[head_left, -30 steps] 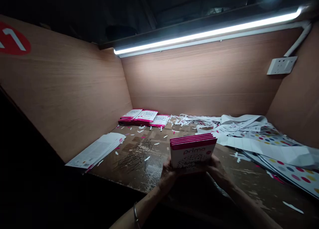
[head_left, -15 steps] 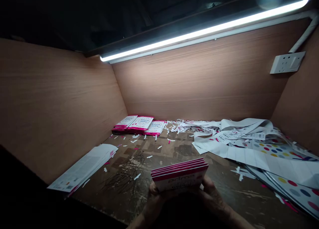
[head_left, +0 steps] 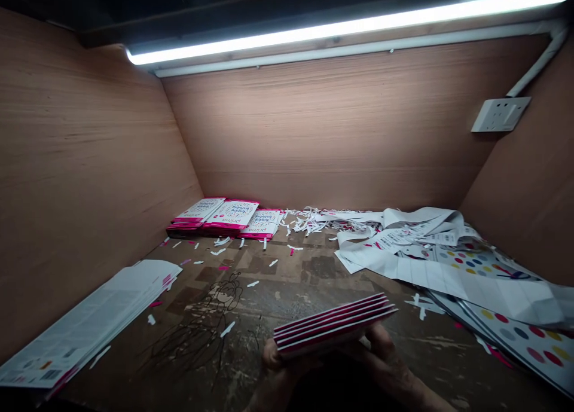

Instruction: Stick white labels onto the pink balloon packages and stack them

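A small stack of pink-edged printed card packs (head_left: 332, 325) is held between both hands at the lower middle, its layered edges facing up and away from me. My left hand (head_left: 275, 364) grips the stack's left end, thumb at the corner. At the right end, my right hand (head_left: 381, 346) has its fingers closed round the underside. The lower parts of both hands lie in shadow. Beneath them spreads the worn brown tabletop (head_left: 309, 280). Similar "prima happy birthday" packs (head_left: 231, 214) lie in piles at the back left.
Flat white printed cards (head_left: 98, 316) are stacked at the left edge. Paper strips (head_left: 403, 262) and barcode labels cover dotted sheets (head_left: 529, 334) on the right. White scraps (head_left: 309, 220) litter the back. A tube light (head_left: 350, 26) and socket (head_left: 501, 114) are on the back wall.
The stack has tipped, so its printed front no longer shows and its layered edges face me more. The camera view has shifted; both hands keep hold.
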`<state>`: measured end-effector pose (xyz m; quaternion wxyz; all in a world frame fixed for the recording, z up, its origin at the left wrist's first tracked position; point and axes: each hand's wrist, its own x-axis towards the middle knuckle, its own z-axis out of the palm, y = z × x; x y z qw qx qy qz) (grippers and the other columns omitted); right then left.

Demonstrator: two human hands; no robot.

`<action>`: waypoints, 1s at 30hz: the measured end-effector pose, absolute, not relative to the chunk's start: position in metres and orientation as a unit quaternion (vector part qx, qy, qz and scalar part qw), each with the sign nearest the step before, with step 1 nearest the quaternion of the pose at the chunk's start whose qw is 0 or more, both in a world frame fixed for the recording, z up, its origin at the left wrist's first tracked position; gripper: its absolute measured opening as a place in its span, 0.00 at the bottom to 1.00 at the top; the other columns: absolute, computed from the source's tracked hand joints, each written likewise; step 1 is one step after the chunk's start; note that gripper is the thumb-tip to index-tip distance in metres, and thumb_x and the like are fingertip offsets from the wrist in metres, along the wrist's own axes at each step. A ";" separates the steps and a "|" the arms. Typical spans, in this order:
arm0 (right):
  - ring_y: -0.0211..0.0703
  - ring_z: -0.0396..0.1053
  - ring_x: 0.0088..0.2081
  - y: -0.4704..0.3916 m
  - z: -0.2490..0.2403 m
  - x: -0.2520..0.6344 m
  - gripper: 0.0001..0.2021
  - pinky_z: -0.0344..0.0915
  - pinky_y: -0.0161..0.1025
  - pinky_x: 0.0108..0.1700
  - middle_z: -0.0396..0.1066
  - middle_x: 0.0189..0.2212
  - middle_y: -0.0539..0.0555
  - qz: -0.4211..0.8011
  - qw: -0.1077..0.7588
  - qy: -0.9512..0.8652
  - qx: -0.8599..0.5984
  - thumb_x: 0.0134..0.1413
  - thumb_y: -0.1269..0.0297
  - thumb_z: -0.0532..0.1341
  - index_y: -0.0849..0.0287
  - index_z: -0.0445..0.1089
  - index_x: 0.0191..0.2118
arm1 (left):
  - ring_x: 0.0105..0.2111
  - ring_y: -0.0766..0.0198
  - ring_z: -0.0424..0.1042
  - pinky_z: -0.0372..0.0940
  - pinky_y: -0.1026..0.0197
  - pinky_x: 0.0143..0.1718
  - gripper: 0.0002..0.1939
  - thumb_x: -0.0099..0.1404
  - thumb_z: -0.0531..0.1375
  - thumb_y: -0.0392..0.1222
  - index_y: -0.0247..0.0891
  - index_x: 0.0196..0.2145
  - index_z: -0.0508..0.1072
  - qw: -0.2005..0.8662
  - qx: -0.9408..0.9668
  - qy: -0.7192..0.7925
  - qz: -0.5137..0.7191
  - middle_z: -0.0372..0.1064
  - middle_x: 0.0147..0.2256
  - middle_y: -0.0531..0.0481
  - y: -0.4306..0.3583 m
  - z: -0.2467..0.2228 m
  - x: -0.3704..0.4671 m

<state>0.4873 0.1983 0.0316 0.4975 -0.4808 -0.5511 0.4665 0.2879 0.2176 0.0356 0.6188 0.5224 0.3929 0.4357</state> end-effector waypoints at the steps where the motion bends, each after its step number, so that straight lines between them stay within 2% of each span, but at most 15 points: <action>1: 0.45 0.65 0.31 0.198 0.030 0.488 0.12 0.65 0.40 0.38 0.68 0.26 0.51 0.463 0.496 -0.551 -0.486 0.46 0.54 0.62 0.57 0.66 0.30 | 0.35 0.50 0.71 0.67 0.53 0.39 0.12 0.48 0.67 0.41 0.39 0.33 0.77 0.614 0.535 0.384 0.435 0.73 0.32 0.47 0.218 0.036 0.288; 5: 0.44 0.63 0.31 0.196 0.029 0.487 0.10 0.64 0.41 0.40 0.65 0.25 0.49 0.451 0.504 -0.539 -0.503 0.44 0.56 0.63 0.56 0.64 0.29 | 0.33 0.52 0.71 0.68 0.53 0.39 0.09 0.49 0.67 0.41 0.40 0.31 0.77 0.594 0.562 0.360 0.449 0.72 0.31 0.49 0.218 0.031 0.287; 9: 0.44 0.63 0.31 0.194 0.032 0.484 0.10 0.63 0.40 0.40 0.64 0.24 0.48 0.453 0.511 -0.532 -0.502 0.45 0.57 0.63 0.55 0.63 0.29 | 0.32 0.57 0.70 0.67 0.58 0.37 0.10 0.50 0.67 0.41 0.40 0.32 0.76 0.602 0.536 0.366 0.465 0.71 0.29 0.52 0.216 0.021 0.287; 14: 0.44 0.62 0.33 0.195 0.030 0.484 0.09 0.62 0.40 0.41 0.65 0.27 0.49 0.420 0.500 -0.557 -0.513 0.47 0.58 0.62 0.55 0.64 0.33 | 0.34 0.57 0.70 0.67 0.61 0.37 0.12 0.50 0.67 0.41 0.38 0.34 0.75 0.601 0.543 0.340 0.478 0.73 0.32 0.52 0.216 0.021 0.286; 17: 0.45 0.63 0.33 0.197 0.028 0.485 0.10 0.63 0.39 0.39 0.66 0.28 0.50 0.409 0.504 -0.561 -0.513 0.47 0.59 0.62 0.56 0.65 0.35 | 0.35 0.56 0.70 0.66 0.61 0.37 0.12 0.51 0.66 0.39 0.37 0.35 0.75 0.617 0.530 0.323 0.484 0.73 0.33 0.52 0.214 0.026 0.288; 20: 0.44 0.63 0.31 0.200 0.032 0.485 0.10 0.63 0.38 0.34 0.66 0.26 0.50 0.402 0.517 -0.551 -0.516 0.43 0.61 0.65 0.58 0.66 0.30 | 0.34 0.56 0.70 0.66 0.61 0.36 0.10 0.50 0.66 0.37 0.35 0.33 0.76 0.630 0.518 0.323 0.480 0.73 0.32 0.51 0.216 0.033 0.286; 23: 0.47 0.65 0.34 0.206 0.047 0.479 0.11 0.64 0.40 0.37 0.69 0.30 0.51 0.476 0.531 -0.520 -0.470 0.40 0.64 0.66 0.59 0.68 0.33 | 0.32 0.54 0.71 0.66 0.60 0.33 0.10 0.46 0.68 0.37 0.32 0.29 0.75 0.675 0.510 0.326 0.422 0.73 0.29 0.49 0.226 0.048 0.277; 26: 0.50 0.68 0.37 0.217 0.060 0.465 0.18 0.65 0.47 0.41 0.72 0.34 0.55 0.609 0.503 -0.461 -0.405 0.40 0.66 0.66 0.61 0.68 0.41 | 0.36 0.48 0.71 0.67 0.53 0.37 0.19 0.45 0.68 0.38 0.30 0.37 0.73 0.751 0.430 0.308 0.395 0.73 0.34 0.43 0.244 0.063 0.265; 28: 0.51 0.70 0.34 0.226 0.060 0.453 0.20 0.65 0.50 0.41 0.73 0.33 0.58 0.665 0.481 -0.414 -0.393 0.37 0.67 0.67 0.63 0.68 0.41 | 0.38 0.45 0.71 0.66 0.47 0.39 0.23 0.46 0.68 0.39 0.31 0.41 0.69 0.775 0.340 0.336 0.413 0.73 0.36 0.39 0.256 0.069 0.260; 30: 0.52 0.71 0.32 0.235 0.053 0.443 0.20 0.66 0.50 0.39 0.73 0.31 0.59 0.690 0.470 -0.378 -0.400 0.34 0.67 0.68 0.66 0.70 0.38 | 0.37 0.44 0.72 0.66 0.44 0.39 0.24 0.45 0.68 0.37 0.30 0.40 0.67 0.779 0.286 0.374 0.414 0.73 0.36 0.37 0.267 0.069 0.257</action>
